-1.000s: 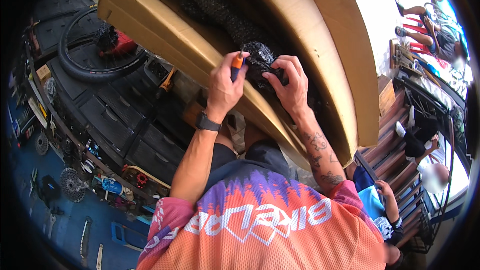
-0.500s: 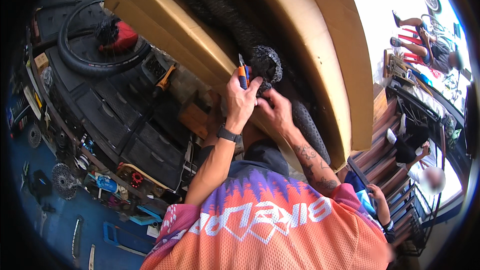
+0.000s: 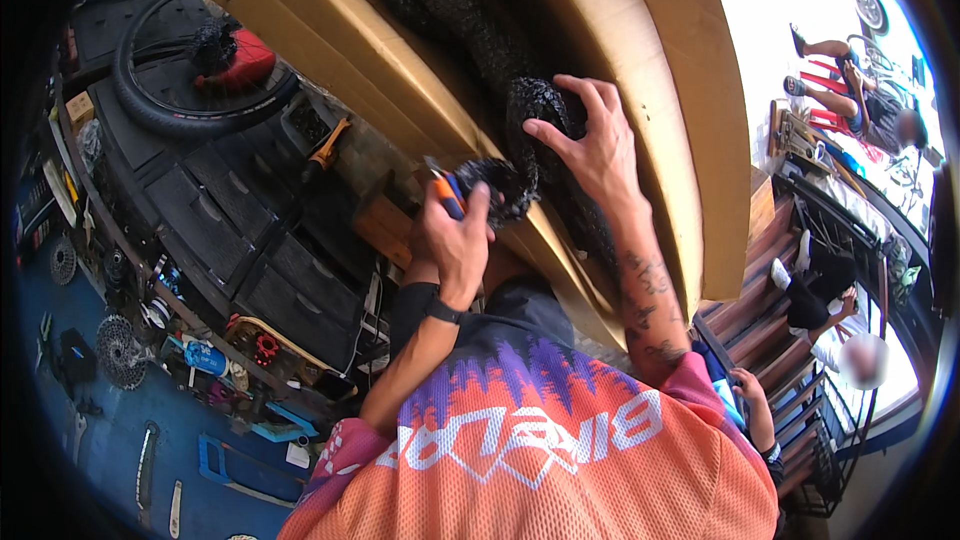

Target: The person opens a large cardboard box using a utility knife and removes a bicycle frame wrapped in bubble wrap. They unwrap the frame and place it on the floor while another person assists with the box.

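In my left hand (image 3: 458, 245) is an orange-and-blue utility knife (image 3: 447, 194), its tip pointing up and away. The same fingers press a loose strip of black bubble wrap (image 3: 500, 198), pulled over the near edge of a cardboard box. My right hand (image 3: 603, 145) curls round the bunched end of a long black-wrapped bundle (image 3: 535, 105), with the thumb on its near side and the fingers over its far side. The bundle runs up inside the open cardboard box (image 3: 370, 65). What lies under the wrap is hidden.
Left of the box are black drawers (image 3: 205, 215), with a bicycle tire (image 3: 125, 70), a red object (image 3: 245, 62) and a cordless drill (image 3: 325, 148). Bike parts, including a cassette (image 3: 122, 352), crowd the lower left. Wooden slats (image 3: 745, 325) and two seated people are at right.
My left hand has moved down and left with the knife, drawing a strip of bubble wrap along. My right hand has moved up and right onto the bundle's bunched end.
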Motion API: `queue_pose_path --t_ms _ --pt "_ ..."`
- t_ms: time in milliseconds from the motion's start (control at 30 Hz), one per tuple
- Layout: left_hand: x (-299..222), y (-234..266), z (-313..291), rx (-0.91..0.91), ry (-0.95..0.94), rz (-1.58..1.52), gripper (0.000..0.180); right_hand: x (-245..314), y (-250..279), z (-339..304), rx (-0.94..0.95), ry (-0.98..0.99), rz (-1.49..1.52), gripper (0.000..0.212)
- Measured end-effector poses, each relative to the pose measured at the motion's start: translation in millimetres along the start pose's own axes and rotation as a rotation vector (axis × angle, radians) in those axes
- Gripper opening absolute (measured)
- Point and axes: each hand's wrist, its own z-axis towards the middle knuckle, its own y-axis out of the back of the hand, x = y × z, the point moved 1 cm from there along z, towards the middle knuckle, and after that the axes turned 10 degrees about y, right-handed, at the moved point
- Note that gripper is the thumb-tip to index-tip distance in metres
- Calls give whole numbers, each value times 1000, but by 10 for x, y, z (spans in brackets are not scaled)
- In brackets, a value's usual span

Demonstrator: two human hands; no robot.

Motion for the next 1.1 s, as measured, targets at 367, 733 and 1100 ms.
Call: queue_pose_path --t_ms 367,733,1100 --pt "-2011 -424 545 230 -521 -280 37 -228 204 821 -399 157 382 19" --pt "-248 -130 121 211 98 -18 47 -104 335 -1706 -106 -573 649 19" --pt "-1377 -265 806 102 -155 67 27 396 -56 -173 -182 -70 419 80"
